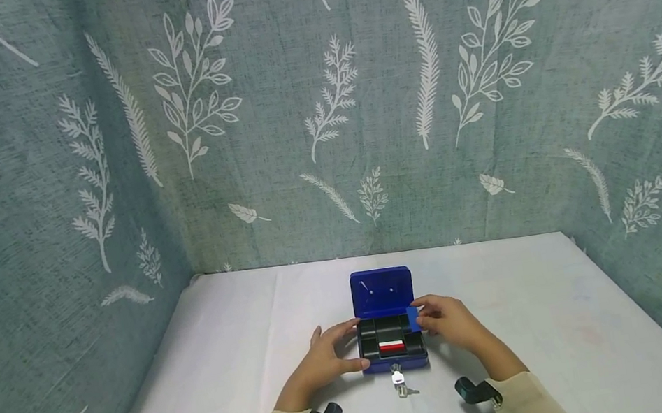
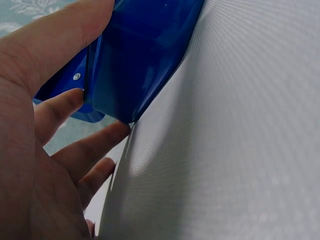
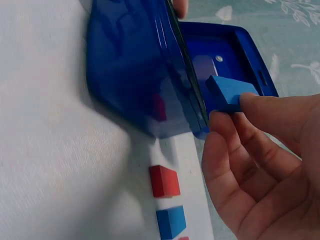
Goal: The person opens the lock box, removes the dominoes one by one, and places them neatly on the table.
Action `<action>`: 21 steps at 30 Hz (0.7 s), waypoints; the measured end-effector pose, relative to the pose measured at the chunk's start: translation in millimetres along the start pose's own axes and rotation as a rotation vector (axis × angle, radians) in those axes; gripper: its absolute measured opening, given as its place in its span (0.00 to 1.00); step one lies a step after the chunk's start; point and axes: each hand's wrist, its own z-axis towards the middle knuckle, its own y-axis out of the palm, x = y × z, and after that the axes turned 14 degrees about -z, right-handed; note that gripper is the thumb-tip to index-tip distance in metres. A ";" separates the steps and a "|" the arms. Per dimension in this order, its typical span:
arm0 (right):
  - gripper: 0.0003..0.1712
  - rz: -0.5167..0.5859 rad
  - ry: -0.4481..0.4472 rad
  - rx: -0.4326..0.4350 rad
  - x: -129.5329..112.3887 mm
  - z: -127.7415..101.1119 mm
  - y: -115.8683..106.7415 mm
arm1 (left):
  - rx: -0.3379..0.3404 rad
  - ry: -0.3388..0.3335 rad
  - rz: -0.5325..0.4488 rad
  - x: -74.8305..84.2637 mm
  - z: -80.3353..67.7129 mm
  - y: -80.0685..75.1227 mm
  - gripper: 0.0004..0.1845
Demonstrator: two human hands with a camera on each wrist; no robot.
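A small blue cash box (image 1: 375, 367) stands on the white table with its lid (image 1: 382, 291) raised at the back. Inside is a black tray (image 1: 393, 325) with compartments; a red and white piece (image 1: 392, 347) lies in its front middle one. My left hand (image 1: 325, 359) rests against the box's left side, thumb at the front corner and forefinger at the rear, fingers spread. Between thumb and fingers, my right hand (image 1: 449, 320) pinches a blue block (image 3: 231, 93) over the box's right rear edge.
Keys (image 1: 399, 382) hang from the lock at the box's front. In the right wrist view, a red block (image 3: 164, 181) and another blue block (image 3: 171, 222) lie on the table beside the box. Behind the table (image 1: 251, 359) hangs a green leaf-patterned cloth (image 1: 275, 122).
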 end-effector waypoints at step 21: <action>0.18 -0.004 0.056 0.039 17.6 -12.0 -19.3 | -0.006 -0.013 -0.016 0.8 -0.3 -0.1 0.47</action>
